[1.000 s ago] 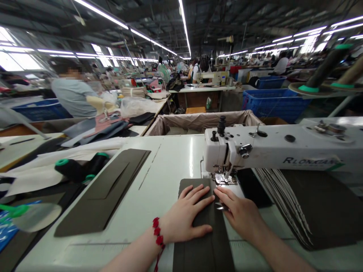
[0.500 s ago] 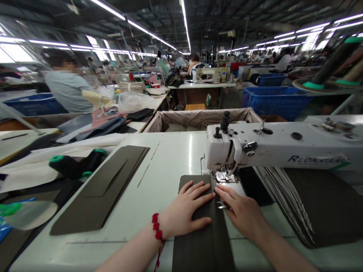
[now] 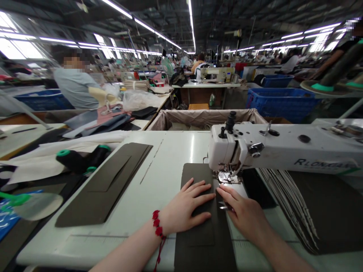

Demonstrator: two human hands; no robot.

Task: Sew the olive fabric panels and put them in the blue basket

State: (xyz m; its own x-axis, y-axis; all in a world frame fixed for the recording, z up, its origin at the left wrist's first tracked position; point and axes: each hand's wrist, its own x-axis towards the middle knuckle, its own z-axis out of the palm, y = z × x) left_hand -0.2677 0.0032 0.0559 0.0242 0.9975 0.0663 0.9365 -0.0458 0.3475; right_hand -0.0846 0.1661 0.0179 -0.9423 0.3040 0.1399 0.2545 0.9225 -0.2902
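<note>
A dark olive fabric panel [image 3: 204, 252] lies flat on the sewing machine table, its right edge beside the needle plate [image 3: 229, 177] and presser foot. My left hand [image 3: 188, 207] rests on it with fingers spread, a red bracelet [image 3: 157, 223] around the wrist. Against the panel's right side, the fingertips of my right hand [image 3: 246, 215] press down just in front of the needle area. Metal thread snips [image 3: 223, 205] stick out from under that hand, their handles hidden in the curled fingers. The white sewing machine head [image 3: 224, 147] stands over the panel's far right edge.
Stacked olive panels [image 3: 104, 185] lie at left. More panels with pale edges [image 3: 292, 211] lie at right under the machine arm. Black thread cones [image 3: 72, 160] sit at far left. A cloth-lined bin [image 3: 198, 115] adjoins the far table edge. A person [image 3: 75, 85] sits beyond, at left.
The olive panel has slid away from me along the needle plate, and more of its far end shows beyond my left hand. Both hands keep nearly the same pose. The view has shifted slightly left.
</note>
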